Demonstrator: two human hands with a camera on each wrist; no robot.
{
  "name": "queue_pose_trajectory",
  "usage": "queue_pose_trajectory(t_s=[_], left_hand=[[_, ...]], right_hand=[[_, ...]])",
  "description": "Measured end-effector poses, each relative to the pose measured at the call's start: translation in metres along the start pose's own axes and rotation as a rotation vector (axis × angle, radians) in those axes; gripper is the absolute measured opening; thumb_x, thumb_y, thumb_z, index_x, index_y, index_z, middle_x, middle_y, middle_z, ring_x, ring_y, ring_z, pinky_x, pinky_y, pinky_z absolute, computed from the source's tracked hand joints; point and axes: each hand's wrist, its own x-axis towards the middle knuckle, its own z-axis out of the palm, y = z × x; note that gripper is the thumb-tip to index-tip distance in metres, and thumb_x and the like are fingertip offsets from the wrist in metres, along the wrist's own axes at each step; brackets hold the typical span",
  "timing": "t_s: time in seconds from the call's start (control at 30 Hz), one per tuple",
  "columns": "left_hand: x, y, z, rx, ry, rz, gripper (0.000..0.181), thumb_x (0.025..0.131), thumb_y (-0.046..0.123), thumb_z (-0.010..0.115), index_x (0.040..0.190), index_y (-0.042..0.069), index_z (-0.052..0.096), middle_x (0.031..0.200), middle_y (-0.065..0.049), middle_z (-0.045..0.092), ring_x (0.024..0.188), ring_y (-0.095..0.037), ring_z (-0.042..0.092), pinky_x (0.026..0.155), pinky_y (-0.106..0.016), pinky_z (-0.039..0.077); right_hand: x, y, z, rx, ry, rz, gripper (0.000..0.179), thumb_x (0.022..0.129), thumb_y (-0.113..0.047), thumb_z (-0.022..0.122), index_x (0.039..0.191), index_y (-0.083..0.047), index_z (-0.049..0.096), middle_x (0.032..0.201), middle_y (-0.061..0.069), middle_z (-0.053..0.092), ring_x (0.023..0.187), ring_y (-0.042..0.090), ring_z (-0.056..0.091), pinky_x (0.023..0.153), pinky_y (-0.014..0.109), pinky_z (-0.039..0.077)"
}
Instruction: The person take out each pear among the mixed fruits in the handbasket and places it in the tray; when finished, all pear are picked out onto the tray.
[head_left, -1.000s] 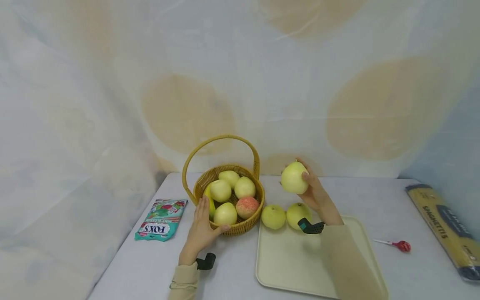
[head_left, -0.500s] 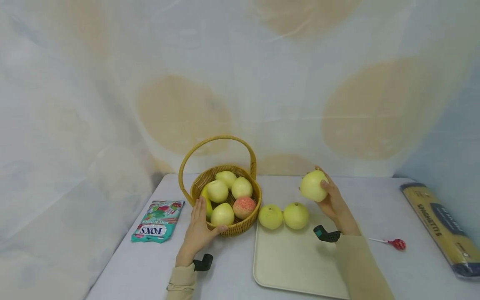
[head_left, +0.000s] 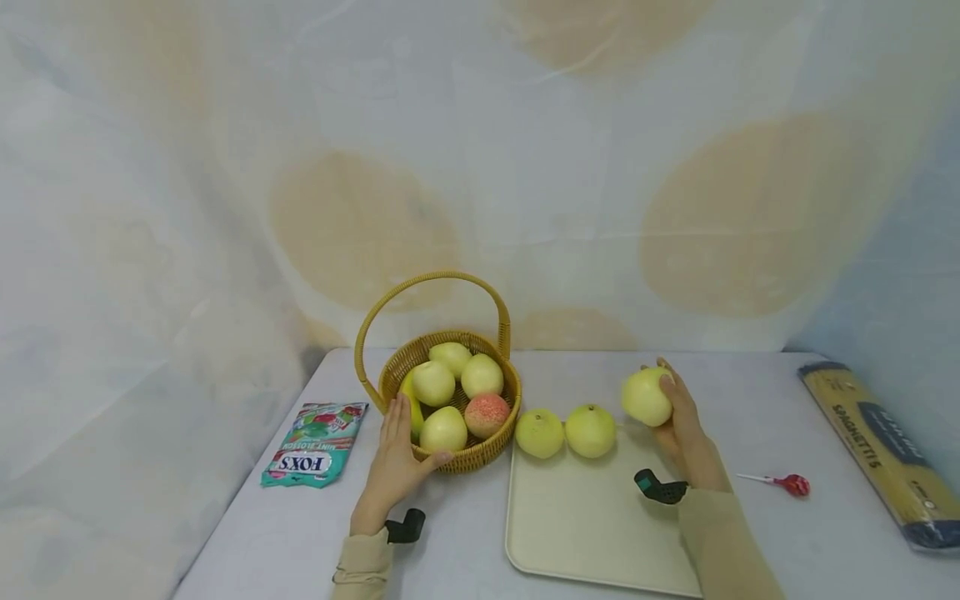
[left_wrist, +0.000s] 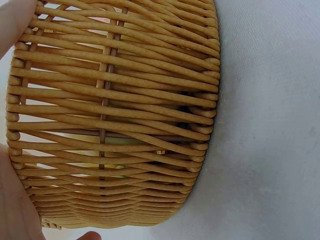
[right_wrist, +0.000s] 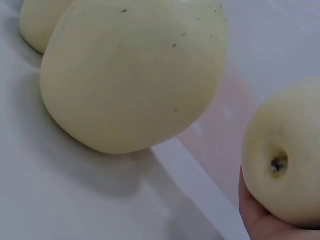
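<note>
My right hand [head_left: 686,429] holds a round, pale yellow pear [head_left: 645,397] just above the tray's far right corner. In the right wrist view, this pear's dark calyx end [right_wrist: 278,164] faces the camera. Two similar pears, a left one [head_left: 539,433] and a right one [head_left: 591,431], sit side by side on the far part of the beige tray [head_left: 592,525]. My left hand [head_left: 393,471] rests against the near left side of a wicker basket [head_left: 480,457], fingers straight and thumb spread along the rim. Inside the basket lie several pale pears, a peach [head_left: 487,415] and a partly hidden banana [head_left: 409,404].
A teal candy bag [head_left: 317,444] lies left of the basket. Right of the tray are a red lollipop [head_left: 793,485] and a spaghetti packet [head_left: 877,450]. The basket's tall handle [head_left: 442,275] arches over the fruit. A patterned curtain [head_left: 555,167] hangs behind the table.
My right hand has carried the pear to the right and lowered it toward the tray's far right corner. The left hand has kept its place on the basket. The view has shifted slightly.
</note>
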Motion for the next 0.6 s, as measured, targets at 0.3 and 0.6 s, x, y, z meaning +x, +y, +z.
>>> queue_pose_trajectory(t_s=[0.3,0.6], left_hand=[[0.0001,0.0022,-0.0005,-0.003,-0.006,-0.009,0.119,0.078,0.055,0.073,0.155,0.001,0.001,0.163,-0.02,0.001,0.151,-0.039,0.001,0.119,-0.059,0.014],[0.0004,0.0017,0.0006,0.018,0.013,0.003,0.119,0.078,0.056,0.073,0.154,-0.003,0.005,0.162,-0.022,0.003,0.15,-0.041,0.004,0.119,-0.059,0.014]], right_hand=[[-0.0006,0.0056,-0.004,-0.038,0.121,0.008,0.02,0.103,-0.022,0.042,0.121,-0.03,0.047,0.112,-0.018,0.063,0.101,0.001,0.063,0.082,0.025,0.054],[-0.003,0.0107,-0.0026,-0.036,0.141,-0.036,0.02,0.102,-0.016,0.047,0.108,-0.027,0.061,0.104,-0.014,0.069,0.099,0.002,0.067,0.085,0.021,0.054]])
